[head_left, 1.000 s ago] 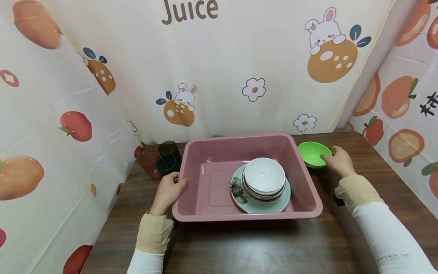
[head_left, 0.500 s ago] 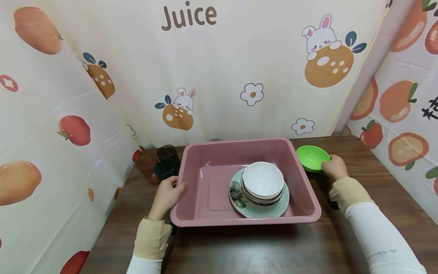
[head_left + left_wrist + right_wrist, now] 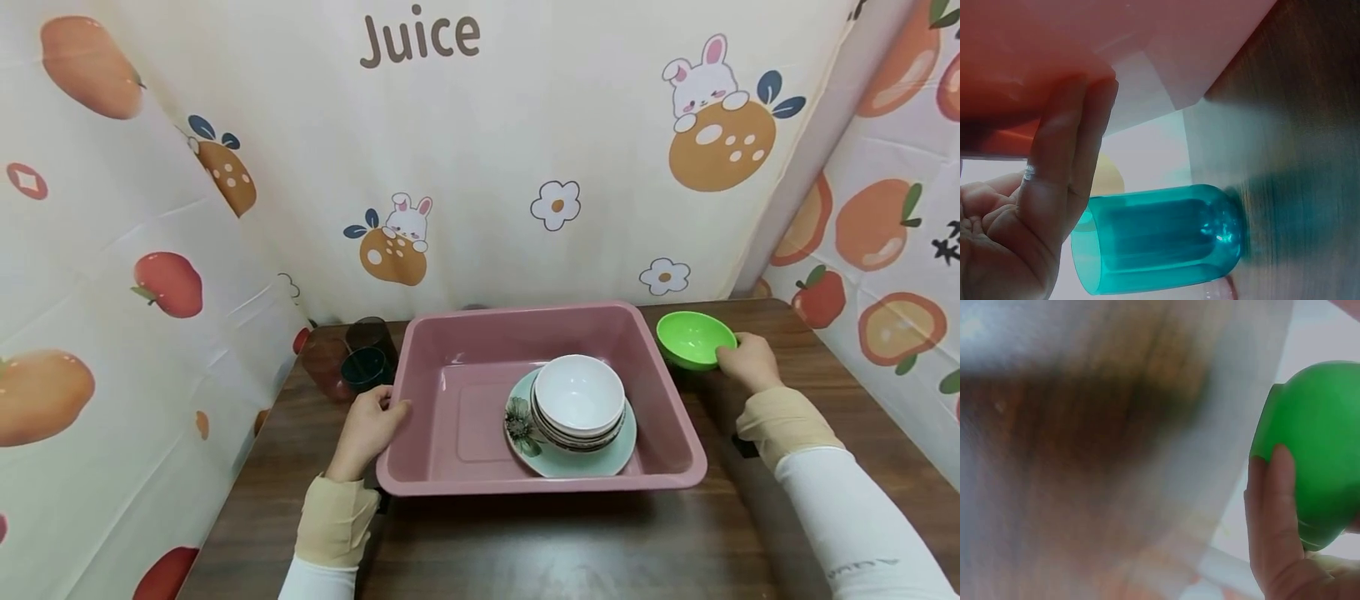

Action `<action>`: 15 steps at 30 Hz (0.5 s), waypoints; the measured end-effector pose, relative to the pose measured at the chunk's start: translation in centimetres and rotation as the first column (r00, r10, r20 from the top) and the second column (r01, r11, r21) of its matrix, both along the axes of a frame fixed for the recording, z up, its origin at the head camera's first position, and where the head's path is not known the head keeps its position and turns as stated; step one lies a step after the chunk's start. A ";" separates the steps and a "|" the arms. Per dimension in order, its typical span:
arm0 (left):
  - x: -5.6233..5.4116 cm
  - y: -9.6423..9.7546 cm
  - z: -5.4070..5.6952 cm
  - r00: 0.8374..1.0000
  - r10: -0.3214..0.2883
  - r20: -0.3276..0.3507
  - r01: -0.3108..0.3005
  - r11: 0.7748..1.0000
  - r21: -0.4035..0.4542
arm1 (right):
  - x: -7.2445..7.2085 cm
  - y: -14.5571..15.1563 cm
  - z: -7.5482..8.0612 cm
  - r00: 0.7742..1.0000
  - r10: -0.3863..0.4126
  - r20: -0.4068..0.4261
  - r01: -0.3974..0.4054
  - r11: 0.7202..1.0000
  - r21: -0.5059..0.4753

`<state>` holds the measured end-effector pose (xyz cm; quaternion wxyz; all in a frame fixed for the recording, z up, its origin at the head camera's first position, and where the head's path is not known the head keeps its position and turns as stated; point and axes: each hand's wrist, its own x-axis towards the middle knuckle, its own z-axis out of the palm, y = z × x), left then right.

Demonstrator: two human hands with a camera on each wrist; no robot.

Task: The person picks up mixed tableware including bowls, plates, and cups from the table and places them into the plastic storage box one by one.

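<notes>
At the right of the frame, my right hand (image 3: 748, 363) is pinching the green bowl (image 3: 694, 338) by its rim, while my left (image 3: 371, 427) is gripping the tub (image 3: 471, 417), thumb over its left edge. The plate (image 3: 551, 463) and stacked bowls (image 3: 580, 396) are already sitting inside; the green bowl and the cups (image 3: 365, 367), left of centre, are remaining outside.

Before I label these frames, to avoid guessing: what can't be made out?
- Insides of the lower bowls, head view: hidden by the white bowl.
- Middle of the plate, head view: under those bowls.
- Part of the green bowl, right wrist view: past the picture's edge.
- Lettering on the right sleeve, head view: too small.
</notes>
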<state>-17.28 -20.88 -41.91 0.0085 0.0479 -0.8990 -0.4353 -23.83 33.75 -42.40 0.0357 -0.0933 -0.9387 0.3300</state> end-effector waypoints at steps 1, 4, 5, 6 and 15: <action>0.0 0.0 0.0 1.000 -0.003 -0.001 0.003 1.000 0.001 | 0.1 0.0 0.4 1.000 -0.001 -0.006 0.001 1.000 -0.007; 0.0 0.0 0.1 1.000 -0.007 -0.004 0.007 1.000 0.004 | 0.3 -0.2 1.8 1.000 0.005 -0.025 -0.006 1.000 -0.014; 0.0 0.0 0.0 1.000 -0.007 -0.003 0.007 1.000 0.003 | 0.3 -0.3 2.3 0.999 0.011 -0.031 -0.012 1.000 -0.008; 0.0 0.0 0.0 1.000 -0.004 -0.001 0.004 1.000 0.002 | 0.3 -0.4 2.8 0.999 0.019 -0.038 -0.019 1.000 -0.004; 0.0 -0.1 0.0 1.000 -0.005 -0.007 0.005 1.000 -0.014 | 1.7 -2.2 7.0 0.993 0.093 -0.078 -0.091 0.995 0.032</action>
